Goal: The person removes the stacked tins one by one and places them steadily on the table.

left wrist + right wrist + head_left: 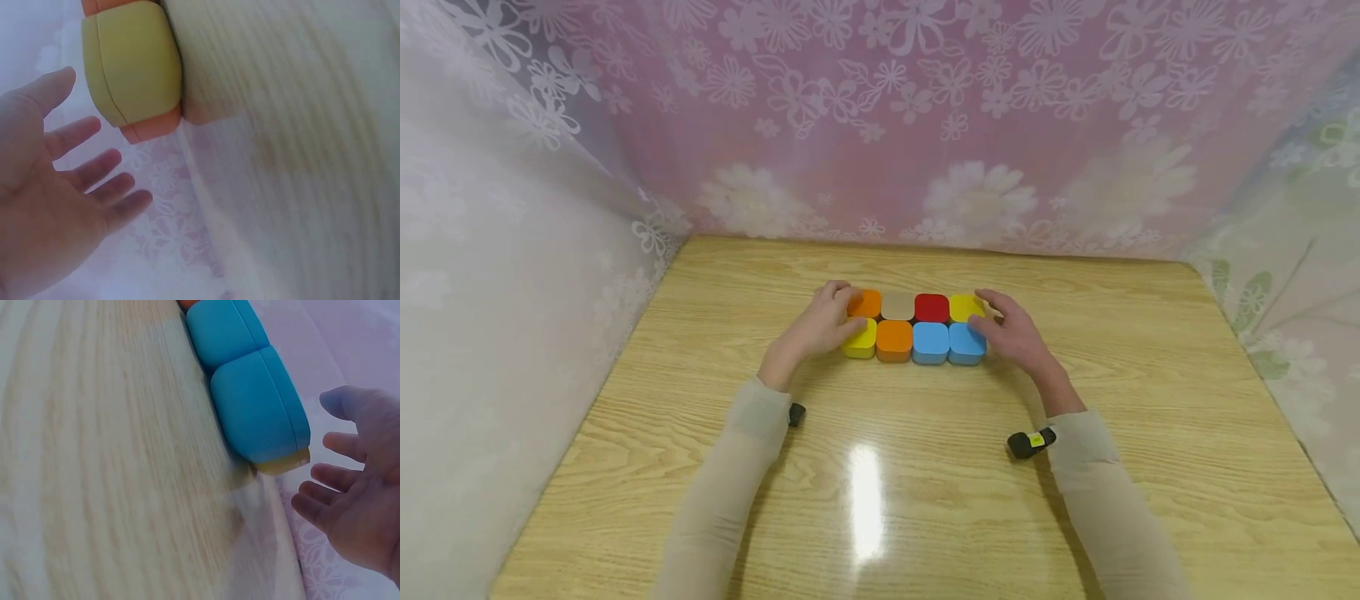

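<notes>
Rounded square boxes stand in two rows, side by side. In the front row are a yellow box (861,340), an orange box (894,341) and two light blue boxes (930,342). Behind them stand another orange box (868,303), a beige one (897,307), a red one (932,307) and a second yellow one (966,307). My left hand (823,321) is at the left end, fingers spread, thumb overlapping the front yellow box in the head view. At the right end my right hand (1011,332) has its fingers apart, thumb over the corner of the right blue box (259,406).
The boxes stand on a wood-grain table (925,450). A pink floral curtain (880,150) hangs along its back edge, with pale cloth (512,275) at the left side. Black wrist cameras (1028,442) sit by both sleeves. Light glares off the tabletop in front.
</notes>
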{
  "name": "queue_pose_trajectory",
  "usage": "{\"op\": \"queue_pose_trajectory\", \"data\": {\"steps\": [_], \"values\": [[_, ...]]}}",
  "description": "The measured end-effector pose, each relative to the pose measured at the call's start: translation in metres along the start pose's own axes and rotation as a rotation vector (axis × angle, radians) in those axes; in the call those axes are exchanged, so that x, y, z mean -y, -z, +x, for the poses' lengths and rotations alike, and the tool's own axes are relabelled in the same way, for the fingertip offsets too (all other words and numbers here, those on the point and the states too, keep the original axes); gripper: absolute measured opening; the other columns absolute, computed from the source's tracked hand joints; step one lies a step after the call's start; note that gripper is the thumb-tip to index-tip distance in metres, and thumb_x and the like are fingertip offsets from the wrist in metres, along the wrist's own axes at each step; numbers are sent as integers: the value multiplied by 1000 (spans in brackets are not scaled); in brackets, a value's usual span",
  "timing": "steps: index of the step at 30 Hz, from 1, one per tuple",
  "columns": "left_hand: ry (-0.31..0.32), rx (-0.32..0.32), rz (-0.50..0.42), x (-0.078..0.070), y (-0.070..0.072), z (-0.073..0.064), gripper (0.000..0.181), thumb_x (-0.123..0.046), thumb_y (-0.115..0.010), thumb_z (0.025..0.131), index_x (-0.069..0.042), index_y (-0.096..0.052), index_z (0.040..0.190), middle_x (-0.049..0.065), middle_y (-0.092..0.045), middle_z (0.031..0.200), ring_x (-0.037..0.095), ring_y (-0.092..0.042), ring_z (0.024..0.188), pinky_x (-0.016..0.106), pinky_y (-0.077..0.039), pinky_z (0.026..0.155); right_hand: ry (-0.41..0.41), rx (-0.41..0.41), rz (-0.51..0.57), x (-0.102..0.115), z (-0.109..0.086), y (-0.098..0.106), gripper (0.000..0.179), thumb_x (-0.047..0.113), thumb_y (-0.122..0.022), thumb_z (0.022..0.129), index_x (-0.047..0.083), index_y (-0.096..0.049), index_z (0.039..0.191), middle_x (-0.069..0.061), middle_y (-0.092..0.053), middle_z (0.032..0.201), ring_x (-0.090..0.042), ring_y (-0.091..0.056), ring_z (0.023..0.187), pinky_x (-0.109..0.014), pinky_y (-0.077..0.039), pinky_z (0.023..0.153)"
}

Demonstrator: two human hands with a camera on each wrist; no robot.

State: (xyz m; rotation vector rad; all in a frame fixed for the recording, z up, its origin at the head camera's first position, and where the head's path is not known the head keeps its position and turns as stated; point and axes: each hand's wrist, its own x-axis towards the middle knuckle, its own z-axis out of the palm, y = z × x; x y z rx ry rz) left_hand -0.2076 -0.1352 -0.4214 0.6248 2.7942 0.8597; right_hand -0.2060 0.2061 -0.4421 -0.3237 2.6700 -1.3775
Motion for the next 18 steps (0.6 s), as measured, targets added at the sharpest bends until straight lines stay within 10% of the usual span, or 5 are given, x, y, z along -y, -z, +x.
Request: {"op": "queue_pose_trajectory", "data": {"steps": [18], "values": [[38, -25, 254, -34, -12, -20, 79, -60, -41, 100, -24, -7, 161, 17, 9, 165, 39, 9, 151, 62, -3, 119, 146, -47, -302, 19, -19, -16, 64, 36, -51, 103, 5, -29, 156, -25, -16, 161, -47, -10, 147, -69, -13, 114]]}}
